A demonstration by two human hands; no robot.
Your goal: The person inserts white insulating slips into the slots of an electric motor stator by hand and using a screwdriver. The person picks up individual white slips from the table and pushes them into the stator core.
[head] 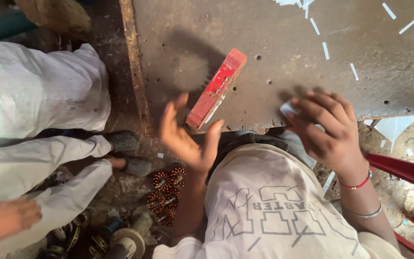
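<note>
Mid-frame, the left hand (188,136) spreads wide beside the red block (216,88) (tilted on the counter (274,52)); the right hand (327,127) pinches white paper (288,109).

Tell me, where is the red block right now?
In the head view, the red block lies slanted on the worn metal table, near its front edge, just above the open left hand and left of the right hand.

A worn, grey-brown worktop (274,52) filled the upper frame, pitted with small holes and edged on one side by a rough wooden strip (135,67). White paper slivers (325,50) lay scattered over it. Below, the dirt floor (120,187) was littered with debris and copper-wound motor parts (166,192). A red plastic chair (403,172) stood at one side.
</note>
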